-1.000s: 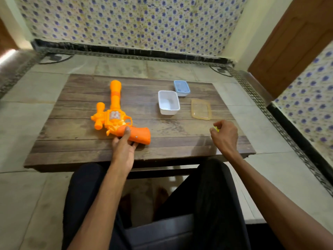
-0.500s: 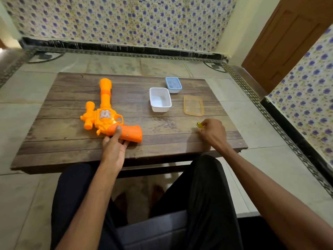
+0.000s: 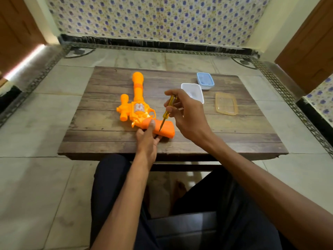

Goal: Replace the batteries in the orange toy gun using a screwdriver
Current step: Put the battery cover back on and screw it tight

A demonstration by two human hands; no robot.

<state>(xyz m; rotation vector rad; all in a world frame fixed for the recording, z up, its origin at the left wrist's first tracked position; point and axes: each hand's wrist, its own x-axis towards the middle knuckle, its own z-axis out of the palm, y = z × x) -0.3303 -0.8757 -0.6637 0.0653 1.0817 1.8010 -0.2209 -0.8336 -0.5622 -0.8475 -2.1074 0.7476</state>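
The orange toy gun lies flat on the wooden table, barrel pointing away from me, grip toward the near edge. My left hand pins the grip down, thumb on top and fingers under its near side. My right hand holds a yellow-handled screwdriver upright and slightly tilted. Its metal tip rests on the grip's upper face, near the middle of the grip.
A white open box stands right of the gun, a blue-lidded small box behind it. A clear amber lid lies further right. The low table stands on a tiled floor, with my knees under its near edge.
My right hand picked the screwdriver up from the table's right side and carried it left onto the gun's grip. My left hand stayed on the grip.
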